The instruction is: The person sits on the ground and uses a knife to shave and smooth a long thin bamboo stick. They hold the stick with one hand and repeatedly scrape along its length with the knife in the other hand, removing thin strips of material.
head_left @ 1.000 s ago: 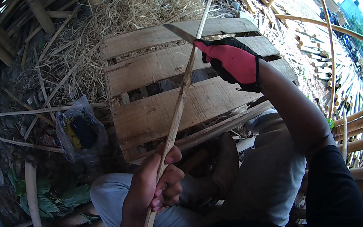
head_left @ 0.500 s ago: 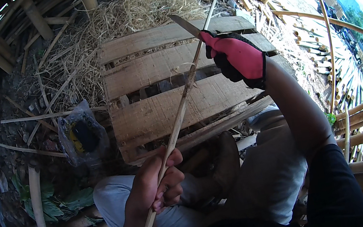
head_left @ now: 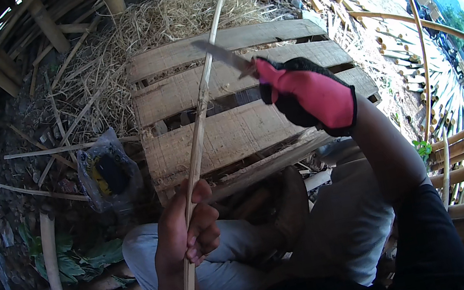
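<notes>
My bare left hand [head_left: 190,227] is closed round the lower part of a long, thin bamboo strip [head_left: 197,131]. The strip slants up and away over a low wooden slatted platform [head_left: 201,144], its far end passing above the straw. A pink and black glove covers my right hand [head_left: 310,94], which grips a knife [head_left: 222,56]. The blade points up and to the left, its tip close by the strip; whether they touch I cannot tell. The knife's handle is mostly hidden in the glove.
Dry straw and shavings [head_left: 161,24] are heaped behind the platform. At its left lies a clear plastic bag [head_left: 109,170] with something black and yellow inside. Bamboo poles [head_left: 46,22] stand at the back; many cut bamboo lengths [head_left: 454,99] lie at the right.
The knife and my right hand have come lower and nearer to me, with the hand now off the strip. The strip's far end has swung left, and my left hand has shifted slightly left.
</notes>
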A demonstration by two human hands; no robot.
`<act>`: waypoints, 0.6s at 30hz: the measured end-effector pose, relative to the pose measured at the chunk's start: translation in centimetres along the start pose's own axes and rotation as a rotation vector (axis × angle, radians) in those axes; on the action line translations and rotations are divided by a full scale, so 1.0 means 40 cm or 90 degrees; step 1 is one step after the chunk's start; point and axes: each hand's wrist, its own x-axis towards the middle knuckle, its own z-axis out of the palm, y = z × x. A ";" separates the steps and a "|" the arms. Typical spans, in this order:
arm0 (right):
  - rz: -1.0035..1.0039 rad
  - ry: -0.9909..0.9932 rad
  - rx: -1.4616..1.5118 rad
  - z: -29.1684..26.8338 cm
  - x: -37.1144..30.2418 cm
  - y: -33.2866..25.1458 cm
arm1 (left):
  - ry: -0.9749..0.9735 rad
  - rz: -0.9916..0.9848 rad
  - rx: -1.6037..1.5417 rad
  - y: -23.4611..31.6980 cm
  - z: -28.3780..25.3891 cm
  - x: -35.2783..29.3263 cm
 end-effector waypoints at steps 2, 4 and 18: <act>-0.098 0.100 0.063 -0.053 0.019 -0.016 | -0.011 0.032 -0.017 0.006 -0.003 0.002; -0.127 0.146 0.044 -0.062 0.022 -0.021 | -0.023 0.036 -0.013 0.011 -0.002 0.008; -0.204 -0.174 -0.391 0.066 0.014 0.050 | -0.074 0.021 -0.028 -0.010 -0.003 0.001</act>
